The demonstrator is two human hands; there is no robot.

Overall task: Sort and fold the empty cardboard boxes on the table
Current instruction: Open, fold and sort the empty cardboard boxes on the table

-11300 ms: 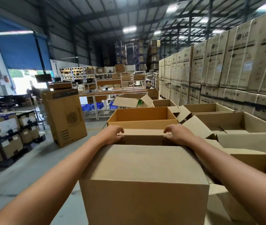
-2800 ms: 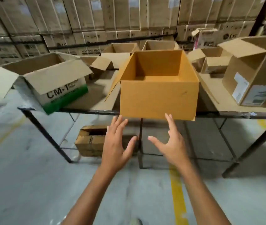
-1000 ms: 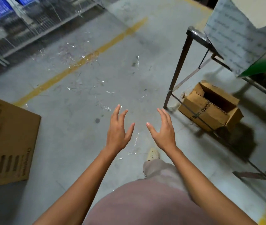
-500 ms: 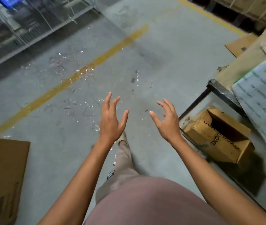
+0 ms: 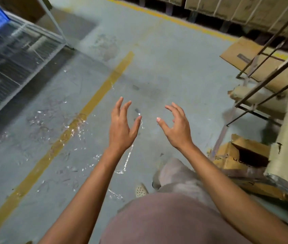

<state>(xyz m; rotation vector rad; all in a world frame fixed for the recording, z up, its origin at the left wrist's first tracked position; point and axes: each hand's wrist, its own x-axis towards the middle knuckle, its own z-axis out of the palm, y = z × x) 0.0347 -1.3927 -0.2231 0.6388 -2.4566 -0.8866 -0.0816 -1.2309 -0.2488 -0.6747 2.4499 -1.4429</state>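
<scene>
Both my hands hang in the air over the grey concrete floor and hold nothing. My left hand (image 5: 122,127) has its fingers spread and nearly straight. My right hand (image 5: 175,126) is beside it, fingers loosely bent, palm turned toward the left hand. A small open brown cardboard box (image 5: 234,154) lies on the floor under the table at the right. The table's dark metal frame (image 5: 263,95) and one cardboard flap (image 5: 287,138) hanging over its edge show at the right. The tabletop and its boxes are out of view.
A flattened cardboard sheet (image 5: 263,66) lies on the floor behind the table legs. A yellow floor line (image 5: 87,110) runs diagonally, with shiny scraps of clear tape around it. A wire shelving rack (image 5: 11,55) stands at the left. Stacked cartons (image 5: 236,9) line the far wall.
My view swung from the table and its orange box down to the floor and keeps turning right. Both empty hands stay raised; the right hand's fingers have curled a little more.
</scene>
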